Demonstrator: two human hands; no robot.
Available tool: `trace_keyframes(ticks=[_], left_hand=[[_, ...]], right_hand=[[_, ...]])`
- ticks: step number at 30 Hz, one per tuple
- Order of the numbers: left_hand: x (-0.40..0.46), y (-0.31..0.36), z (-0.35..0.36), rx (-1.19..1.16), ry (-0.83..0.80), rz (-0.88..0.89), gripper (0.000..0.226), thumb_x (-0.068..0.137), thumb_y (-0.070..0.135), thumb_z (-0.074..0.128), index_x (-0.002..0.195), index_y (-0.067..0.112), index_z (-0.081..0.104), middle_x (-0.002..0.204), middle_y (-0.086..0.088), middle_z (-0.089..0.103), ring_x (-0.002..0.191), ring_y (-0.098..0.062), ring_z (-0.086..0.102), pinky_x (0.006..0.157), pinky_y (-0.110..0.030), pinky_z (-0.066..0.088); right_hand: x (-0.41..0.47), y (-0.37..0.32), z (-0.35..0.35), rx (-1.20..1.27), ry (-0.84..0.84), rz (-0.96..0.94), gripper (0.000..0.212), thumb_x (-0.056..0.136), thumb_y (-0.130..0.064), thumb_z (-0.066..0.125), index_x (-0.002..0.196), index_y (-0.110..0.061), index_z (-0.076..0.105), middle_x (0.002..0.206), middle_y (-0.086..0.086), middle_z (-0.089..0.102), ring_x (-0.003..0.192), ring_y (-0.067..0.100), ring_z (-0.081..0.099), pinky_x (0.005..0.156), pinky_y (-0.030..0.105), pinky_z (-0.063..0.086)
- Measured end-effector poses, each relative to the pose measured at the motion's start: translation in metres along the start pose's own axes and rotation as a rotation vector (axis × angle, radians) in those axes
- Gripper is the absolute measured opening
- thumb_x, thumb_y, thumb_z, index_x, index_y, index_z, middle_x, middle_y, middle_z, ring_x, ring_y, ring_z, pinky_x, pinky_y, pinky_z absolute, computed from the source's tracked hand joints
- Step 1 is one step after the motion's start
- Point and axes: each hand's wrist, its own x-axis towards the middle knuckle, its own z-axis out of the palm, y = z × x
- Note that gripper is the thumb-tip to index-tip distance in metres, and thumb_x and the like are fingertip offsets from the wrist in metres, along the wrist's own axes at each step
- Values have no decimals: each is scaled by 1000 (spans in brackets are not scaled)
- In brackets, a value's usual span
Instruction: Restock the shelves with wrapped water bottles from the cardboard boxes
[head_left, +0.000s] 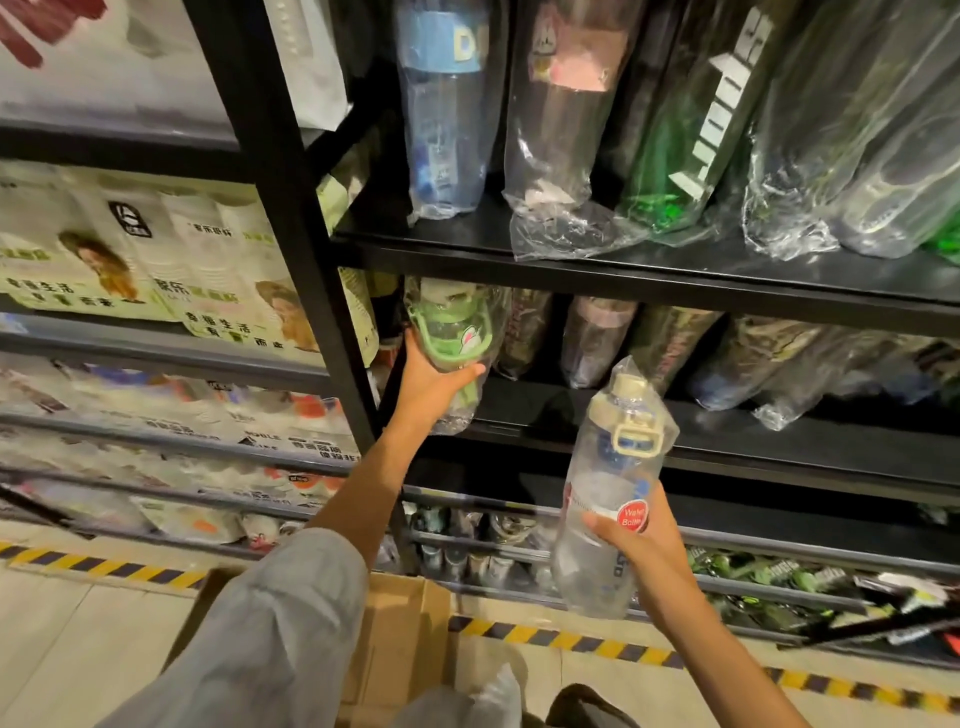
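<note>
My left hand (434, 382) grips a wrapped clear bottle with a green lid (453, 332) at the left end of the middle black shelf (727, 447), its base near the shelf's front edge. My right hand (636, 535) holds a second wrapped clear bottle with a beige lid and a red round sticker (610, 467), tilted, in the air in front of the shelf below. An open cardboard box (400, 618) sits on the floor under my left arm.
The upper shelf (649, 270) carries several wrapped bottles, blue, pink, green and dark. More wrapped bottles stand behind on the middle shelf. A black upright post (291, 218) divides this rack from shelves of packaged goods at left. Yellow-black tape (597, 642) marks the floor.
</note>
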Motion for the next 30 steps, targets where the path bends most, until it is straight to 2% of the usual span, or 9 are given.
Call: trace_keyframes(ticks=[6,12,14,17,21,25,28,30], left_hand=[[16,-10,6,9,2,-5,103,70,14,95,152,19,34,141,-1,58,130,-15,58,115,-38,47],[19,-12,8,12,-11,8,101,73,11,94,153,16,33,142,0,56,131,-13,56,115,-32,45],[18,-11,6,26,-18,-2,106,71,18,96,154,17,31,143,2,54,132,-12,54,115,-30,43],[16,-11,-1,64,-39,-15,124,63,42,98,160,24,22,156,2,44,144,-15,43,122,-38,35],[10,-11,-12,168,-65,-64,136,62,57,94,164,27,10,168,3,25,155,-17,24,127,-43,25],[-8,-26,-23,267,-74,-34,129,68,58,90,165,31,9,171,7,15,158,-15,15,128,-44,22],[-27,-43,-28,398,-68,-75,125,76,54,87,166,28,3,173,1,11,159,-19,13,127,-46,24],[-34,-54,-31,545,-99,-92,119,83,54,81,166,24,1,174,-1,6,159,-20,10,126,-44,25]], right_hand=[[9,1,2,-6,5,-2,75,70,-25,85,137,-34,53,122,-4,73,111,19,71,92,42,58],[15,1,5,-9,-7,12,78,66,-29,88,136,-33,54,121,-4,73,109,19,72,87,36,58],[19,-1,8,-9,-14,15,86,60,-38,90,137,-33,53,123,-3,73,110,18,72,86,34,58],[23,-4,15,-14,-26,5,91,57,-41,90,139,-34,52,124,-5,72,112,18,71,88,35,57],[32,-11,27,13,-50,-34,89,61,-37,90,141,-34,50,129,-3,70,118,20,69,97,41,55],[47,-21,45,21,-53,-80,86,67,-29,92,141,-35,49,129,-1,70,117,22,69,97,42,57],[60,-31,59,17,-56,-131,77,76,-13,91,135,-39,50,127,-4,71,115,18,70,95,37,57],[69,-38,69,-4,-59,-168,75,79,-10,89,131,-44,49,128,-7,69,116,12,69,93,31,58]])
